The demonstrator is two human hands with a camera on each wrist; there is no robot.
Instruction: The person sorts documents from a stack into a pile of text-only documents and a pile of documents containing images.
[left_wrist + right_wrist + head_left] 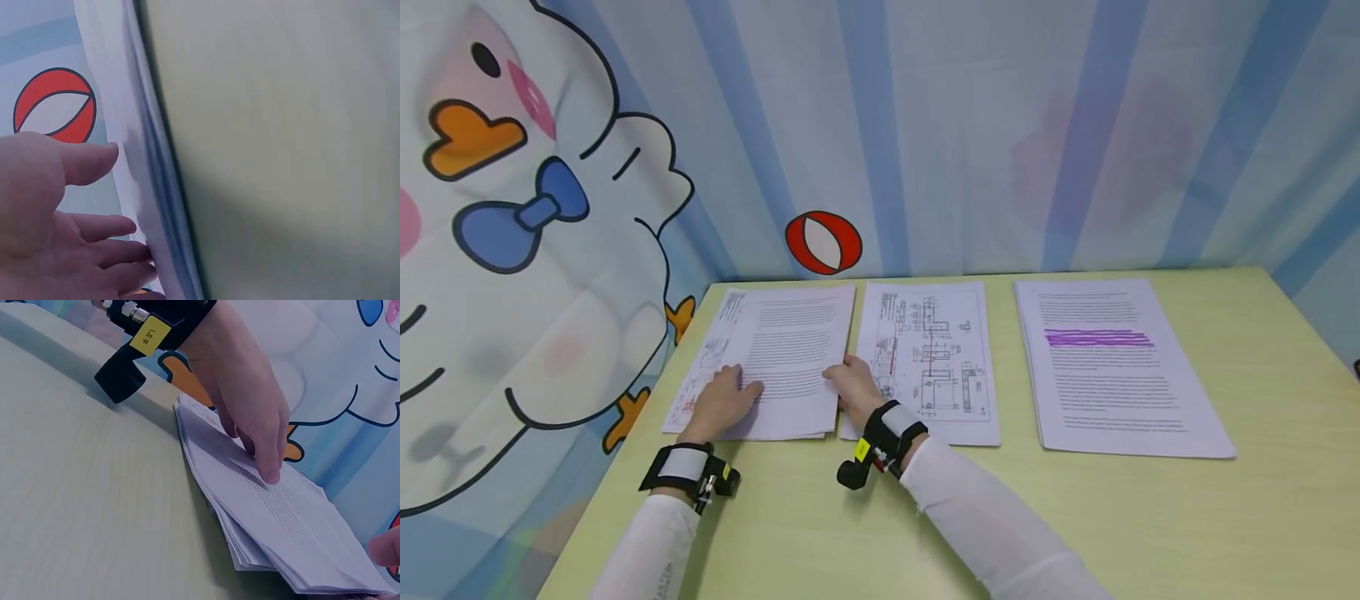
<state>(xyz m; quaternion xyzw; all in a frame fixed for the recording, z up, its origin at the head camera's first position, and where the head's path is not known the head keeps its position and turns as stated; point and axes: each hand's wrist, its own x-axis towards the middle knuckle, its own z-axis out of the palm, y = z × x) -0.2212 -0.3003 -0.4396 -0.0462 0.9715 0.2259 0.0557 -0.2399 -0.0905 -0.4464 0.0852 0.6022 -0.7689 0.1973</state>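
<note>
My left hand (724,404) rests with straight, spread fingers on the left stack of papers (797,333). In the right wrist view its fingertips touch the printed top sheet (294,515). My right hand (853,387) pinches this stack's right edge, thumb above and fingers mostly hidden below. The upper sheets overhang the lower sheets (247,556) there. Beneath the text page, a drawing sheet with red marks (703,367) shows along the left side. The left wrist view shows the left hand's palm and fingers (109,228) against the stack's layered front edge (165,187).
Just right of my right hand lies a stack topped by a technical drawing (955,350). Farther right is another stack of text pages (1105,392) with purple highlighting. All lie on a pale yellow table (790,517), backed by a cartoon-print curtain (970,133).
</note>
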